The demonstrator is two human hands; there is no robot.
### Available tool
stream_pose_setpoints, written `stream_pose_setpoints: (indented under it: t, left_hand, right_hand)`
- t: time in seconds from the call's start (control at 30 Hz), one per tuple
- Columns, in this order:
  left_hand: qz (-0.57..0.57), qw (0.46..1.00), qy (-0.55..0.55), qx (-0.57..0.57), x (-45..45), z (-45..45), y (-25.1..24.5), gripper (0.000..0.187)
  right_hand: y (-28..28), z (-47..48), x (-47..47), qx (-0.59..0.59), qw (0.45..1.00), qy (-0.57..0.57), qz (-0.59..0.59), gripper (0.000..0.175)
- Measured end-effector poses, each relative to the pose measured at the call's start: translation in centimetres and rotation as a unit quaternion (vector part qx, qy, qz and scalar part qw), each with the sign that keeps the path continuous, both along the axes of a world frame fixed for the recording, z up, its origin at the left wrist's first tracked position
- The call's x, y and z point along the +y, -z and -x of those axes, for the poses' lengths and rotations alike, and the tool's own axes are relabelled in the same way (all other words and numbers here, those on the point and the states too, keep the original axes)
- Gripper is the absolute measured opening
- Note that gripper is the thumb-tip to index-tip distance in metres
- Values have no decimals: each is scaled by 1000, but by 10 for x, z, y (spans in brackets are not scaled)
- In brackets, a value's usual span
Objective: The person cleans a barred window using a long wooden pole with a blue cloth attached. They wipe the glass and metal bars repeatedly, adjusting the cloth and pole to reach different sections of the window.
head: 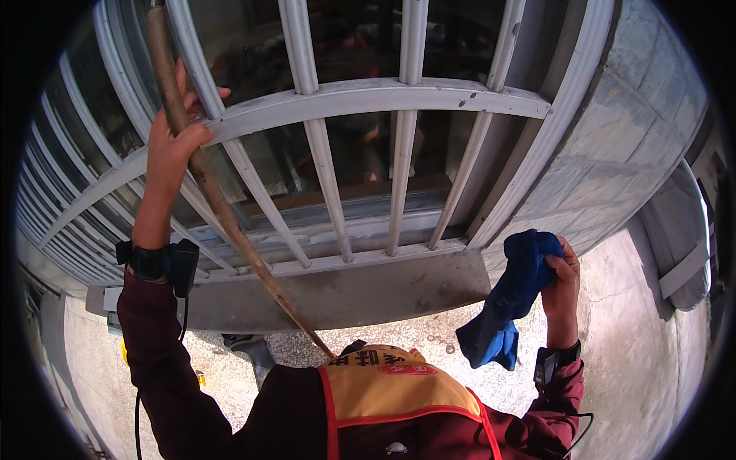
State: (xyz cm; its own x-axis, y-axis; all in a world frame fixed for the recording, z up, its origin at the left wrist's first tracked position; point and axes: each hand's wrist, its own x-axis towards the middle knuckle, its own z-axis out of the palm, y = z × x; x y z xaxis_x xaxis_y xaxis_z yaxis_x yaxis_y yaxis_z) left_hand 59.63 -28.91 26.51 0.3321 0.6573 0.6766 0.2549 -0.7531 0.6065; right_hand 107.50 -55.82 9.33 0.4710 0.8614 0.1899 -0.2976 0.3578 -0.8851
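Note:
My left hand is raised at the metal window bars, its thumb near the horizontal rail and its fingers behind a long wooden pole. The pole slants from the top left down to my chest and passes through the crook of this hand; whether the fingers press on the pole or only on the bars I cannot tell. At the right, my right hand holds up a blue cloth, bunched at its top and hanging down to the left, in front of the wall beside the window.
Behind the bars is dark window glass. A stone sill juts out below them, and a tiled wall flanks the window at right. A rounded board-like object leans at far right. Dark items lie on the speckled floor. Cables hang from both wrists.

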Motion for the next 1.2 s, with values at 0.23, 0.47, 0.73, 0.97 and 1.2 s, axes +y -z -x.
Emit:
stream_pose_setpoints:
  t: [0.23,0.47,0.73,0.97,1.2]
  left_hand:
    - [-82,988,-107,-82,-72,-9,31,88]
    - [191,961,190,-67,-131,-44,95,44]
    - [314,897,303,-65,-136,-88,132,56]
    - [380,878,290,7,-129,-89,144,24]
    - [345,894,278,-74,-119,-83,147,18]
  right_hand:
    - [-38,38,22,-32,997,-61,-40,32]
    - [-100,85,49,-96,982,-84,-139,44]
    - [-160,120,72,-111,959,-104,-240,46]
    - [-144,124,70,-155,978,-31,-132,47]
    - [-23,154,40,-374,922,-100,9,92]
